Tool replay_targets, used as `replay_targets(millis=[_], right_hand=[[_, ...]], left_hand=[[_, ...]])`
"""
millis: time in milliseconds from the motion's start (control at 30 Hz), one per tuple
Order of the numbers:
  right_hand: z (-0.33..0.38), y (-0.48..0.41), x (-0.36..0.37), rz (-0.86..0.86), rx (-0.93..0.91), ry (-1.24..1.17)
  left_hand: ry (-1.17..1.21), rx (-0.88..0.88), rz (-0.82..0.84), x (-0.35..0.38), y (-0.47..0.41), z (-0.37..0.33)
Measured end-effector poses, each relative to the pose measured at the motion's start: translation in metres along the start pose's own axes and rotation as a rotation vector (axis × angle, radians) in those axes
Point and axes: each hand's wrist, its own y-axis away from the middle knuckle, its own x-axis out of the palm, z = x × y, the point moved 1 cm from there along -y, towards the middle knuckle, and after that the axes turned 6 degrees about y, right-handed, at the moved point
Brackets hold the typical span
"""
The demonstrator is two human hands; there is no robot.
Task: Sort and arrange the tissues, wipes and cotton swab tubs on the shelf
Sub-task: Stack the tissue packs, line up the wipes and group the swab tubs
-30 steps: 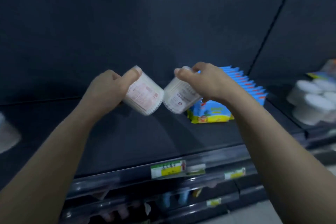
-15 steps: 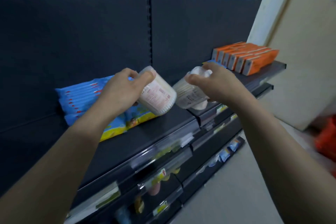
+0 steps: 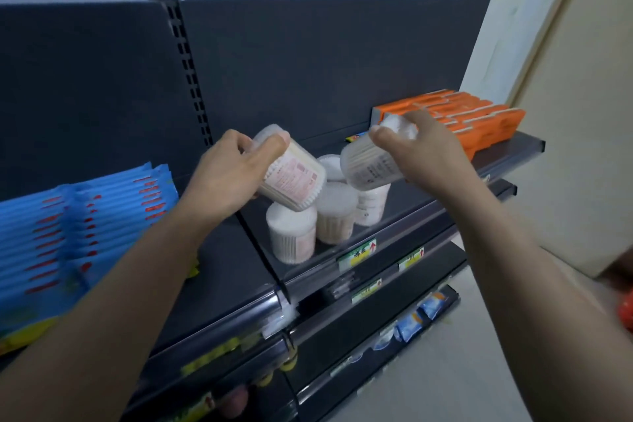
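Note:
My left hand (image 3: 228, 175) grips a cotton swab tub (image 3: 294, 178) with a pink label, tilted with its bottom down and right. My right hand (image 3: 428, 151) grips a second clear tub (image 3: 368, 164), tilted with its bottom down and left. Both tubs hang just above a cluster of several swab tubs (image 3: 293, 236) that stand upright on the dark shelf (image 3: 404, 212). Blue wipe packs (image 3: 82, 226) lie in rows on the shelf section at the left. Orange boxes (image 3: 479, 120) sit in a row at the shelf's right end.
A perforated upright post (image 3: 185, 58) splits the dark back panel. Price tags (image 3: 356, 255) line the shelf's front rail. Lower shelves hold small blue packets (image 3: 411, 322). A cream wall (image 3: 555, 113) rises at the right, with something red (image 3: 627, 312) at the frame's edge.
The view has swung right along the shelf, from the blue wipe packs to the standing swab tubs and orange boxes. Both hands have carried their tubs over that cluster.

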Motion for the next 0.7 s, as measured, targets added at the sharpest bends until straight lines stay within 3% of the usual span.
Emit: replay_targets(millis=[433, 700], right_hand=[[-0.015, -0.121, 0.030, -0.011, -0.095, 0.044], [-0.009, -0.173, 0.072, 0.129, -0.182, 0.017]], left_hand=[[-0.044, -0.006, -0.042, 0.036, -0.112, 0.006], [-0.140, -0.098, -0.148, 0.037, -0.142, 0.030]])
